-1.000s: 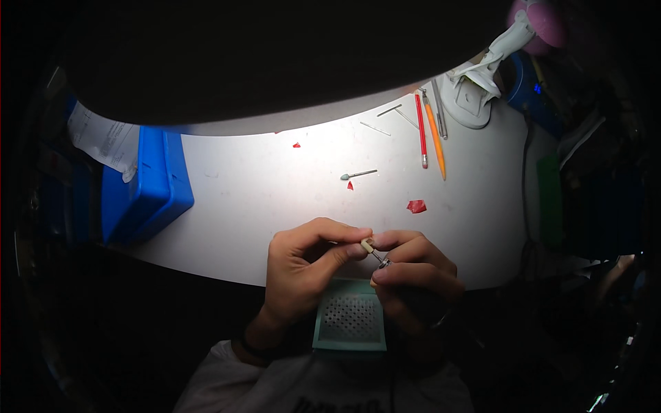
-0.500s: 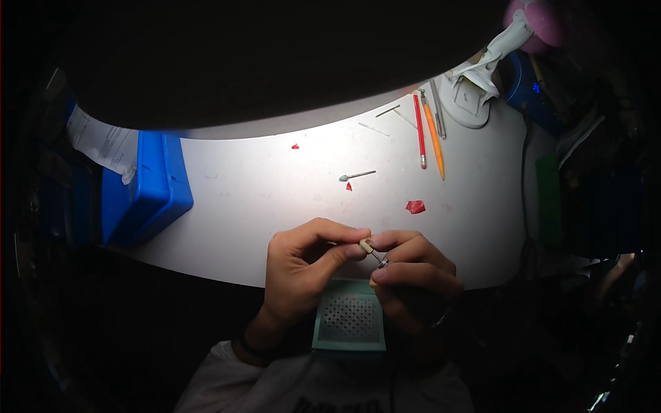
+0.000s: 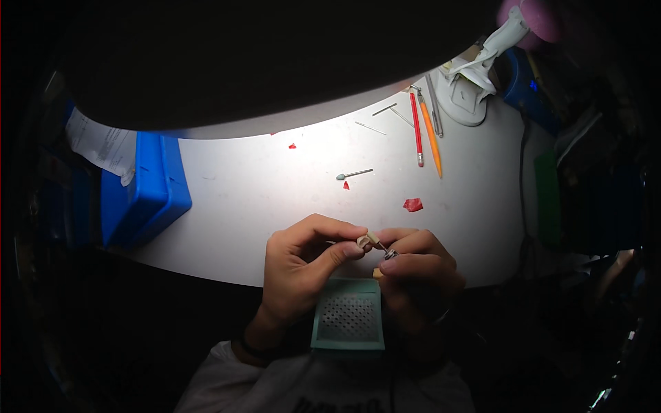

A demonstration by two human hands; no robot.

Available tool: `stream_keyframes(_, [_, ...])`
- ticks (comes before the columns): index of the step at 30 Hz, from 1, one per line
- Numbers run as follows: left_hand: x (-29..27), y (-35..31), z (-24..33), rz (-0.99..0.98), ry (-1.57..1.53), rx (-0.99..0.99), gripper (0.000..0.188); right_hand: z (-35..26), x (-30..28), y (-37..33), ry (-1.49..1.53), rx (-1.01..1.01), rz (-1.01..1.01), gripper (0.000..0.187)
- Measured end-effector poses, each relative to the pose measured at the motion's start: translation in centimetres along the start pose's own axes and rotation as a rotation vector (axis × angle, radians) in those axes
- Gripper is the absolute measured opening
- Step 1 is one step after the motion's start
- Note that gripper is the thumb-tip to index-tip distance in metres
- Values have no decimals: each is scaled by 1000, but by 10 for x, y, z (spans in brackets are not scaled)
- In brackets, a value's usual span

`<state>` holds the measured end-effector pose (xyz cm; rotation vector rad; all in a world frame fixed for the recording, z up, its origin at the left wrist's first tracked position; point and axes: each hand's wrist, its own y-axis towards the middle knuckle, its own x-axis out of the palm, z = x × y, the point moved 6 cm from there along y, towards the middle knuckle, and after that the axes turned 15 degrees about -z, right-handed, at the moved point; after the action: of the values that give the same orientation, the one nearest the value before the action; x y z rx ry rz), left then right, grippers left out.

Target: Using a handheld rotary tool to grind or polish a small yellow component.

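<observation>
My left hand pinches a small hollow beige piece, shaped like a dental crown, between thumb and fingertips. My right hand is closed round a rotary handpiece with a metal nose, whose body is mostly hidden by the fingers. From its nose a thin shank carries a pale cylindrical bit, which lies against or very close to the beige piece. Under the right fingers a small tan block pokes out. Below both hands sits a green tray with a perforated metal plate.
On the white table lie a green grinding point, red scraps, a red pencil, an orange pencil and thin metal rods. Blue bins stand left, a white stand far right. A dark lamp head hangs overhead.
The beige piece has been turned in my left fingers, so its hollow side now shows. The handpiece has shifted slightly right and its pale bit is more exposed.
</observation>
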<state>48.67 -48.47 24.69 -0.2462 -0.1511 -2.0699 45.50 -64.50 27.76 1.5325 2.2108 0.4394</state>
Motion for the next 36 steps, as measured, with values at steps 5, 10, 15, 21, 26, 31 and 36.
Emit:
stream_keyframes(5, [-1,0,-2,-18,-18,1,15,3,-7,-1,-174,27,140,34])
stream_keyframes(10, [1,0,2,-67,10,45,17,4,-5,1,-214,6,114,36])
stream_keyframes(15, [0,0,1,-76,10,60,18,1,-4,1,-258,27,79,37])
stream_keyframes(21, [2,0,4,-88,7,30,18,1,-4,0,-261,41,83,36])
stream_keyframes(26, [2,-1,5,-83,-17,-2,17,0,-4,0,-230,70,101,35])
stream_keyframes(31, [3,-1,2,-89,-50,-51,16,2,-3,1,-219,66,98,35])
stream_keyframes(36, [1,0,1,-124,-54,-55,18,1,-3,2,-229,66,106,35])
